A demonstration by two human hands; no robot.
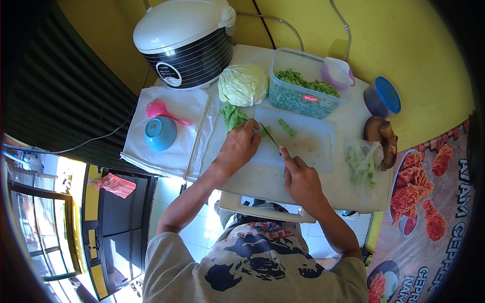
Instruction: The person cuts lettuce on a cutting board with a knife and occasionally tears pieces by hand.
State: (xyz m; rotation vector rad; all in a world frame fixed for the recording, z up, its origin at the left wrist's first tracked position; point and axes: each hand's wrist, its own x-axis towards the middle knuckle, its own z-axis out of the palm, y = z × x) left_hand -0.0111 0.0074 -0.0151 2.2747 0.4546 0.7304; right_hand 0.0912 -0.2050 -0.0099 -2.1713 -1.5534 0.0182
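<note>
My left hand (241, 145) is closed on leafy green lettuce (233, 116) at the left edge of a white cutting board (313, 146). In my right hand (302, 178) is a knife (269, 133), its blade slanting up and left to the cut end of the lettuce, near my left fingers. A few chopped green pieces (287, 127) lie on the board just right of the blade. Behind the board, a clear plastic container (298, 102) holds chopped greens (303, 81). A pale green cabbage (243, 85) sits to its left.
At the back left stands a rice cooker (187, 45). White paper sheets (139, 135) carry an upturned blue bowl (160, 133) and a pink ladle (164, 111). To the right are a plastic bag of greens (364, 161), a brown wooden object (375, 130) and a blue-lidded tub (382, 97).
</note>
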